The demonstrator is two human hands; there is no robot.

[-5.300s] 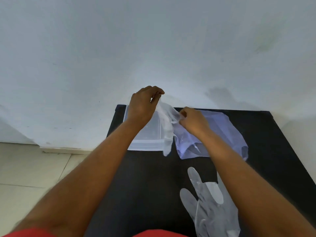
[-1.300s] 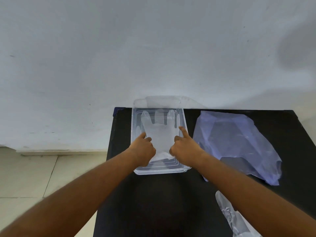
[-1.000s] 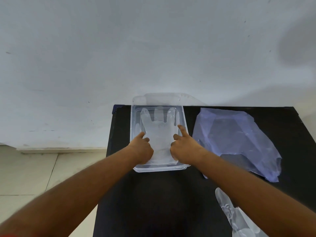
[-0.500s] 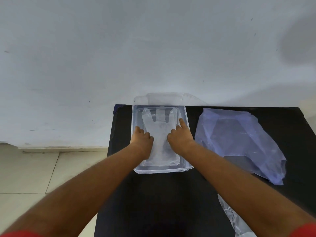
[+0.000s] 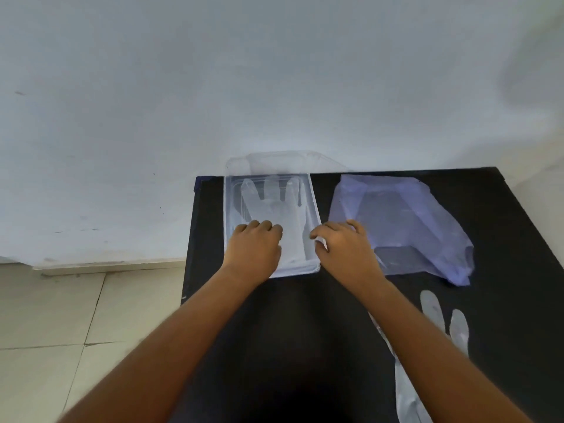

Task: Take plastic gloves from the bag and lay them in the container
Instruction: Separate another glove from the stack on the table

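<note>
A clear plastic container [image 5: 227,209] stands at the back left of the black table [image 5: 305,331]. One clear glove [image 5: 268,203] lies flat inside it, fingers pointing toward the wall. My left hand [image 5: 253,248] rests on the glove's cuff end with bent fingers, gripping nothing. My right hand [image 5: 345,248] hovers over the container's right rim, fingers loosely apart and empty. The crumpled pale-purple bag [image 5: 403,227] lies just right of that hand. A second clear glove [image 5: 442,319] lies on the table near the front right, partly hidden by my right forearm.
The container's clear lid [image 5: 283,161] leans against the white wall behind it. The table's left edge drops to a tiled floor [image 5: 61,315]. Bare black tabletop shows in front of the container, between my forearms.
My right hand has left the glove and moved right, out over the container's rim toward the bag. My left hand stays on the glove, which now lies flat in the container.
</note>
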